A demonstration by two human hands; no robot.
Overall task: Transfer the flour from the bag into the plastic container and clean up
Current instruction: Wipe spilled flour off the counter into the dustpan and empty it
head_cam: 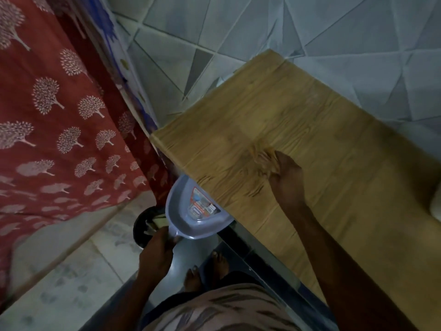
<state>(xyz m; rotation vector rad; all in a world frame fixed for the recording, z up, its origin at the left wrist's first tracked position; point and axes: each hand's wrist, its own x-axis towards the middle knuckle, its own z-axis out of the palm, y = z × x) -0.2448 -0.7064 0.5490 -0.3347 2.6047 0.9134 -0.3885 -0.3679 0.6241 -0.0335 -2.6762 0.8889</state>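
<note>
My left hand [156, 253] grips the handle of a pale blue plastic dustpan [191, 211], held just under the near edge of the wood-grain table [322, 151]. The dustpan has a red and white label inside. My right hand [285, 174] rests on the tabletop, closed around a small brush of pale straw bristles [262, 156] that is blurred and fans out toward the table edge. No flour bag or plastic container shows in view.
A red curtain with a white tree print [59, 115] hangs at the left. Grey triangle-patterned wall tiles [238, 32] lie behind the table. A dark round object [143, 225] sits on the floor beside the dustpan. My bare feet [207, 271] stand below.
</note>
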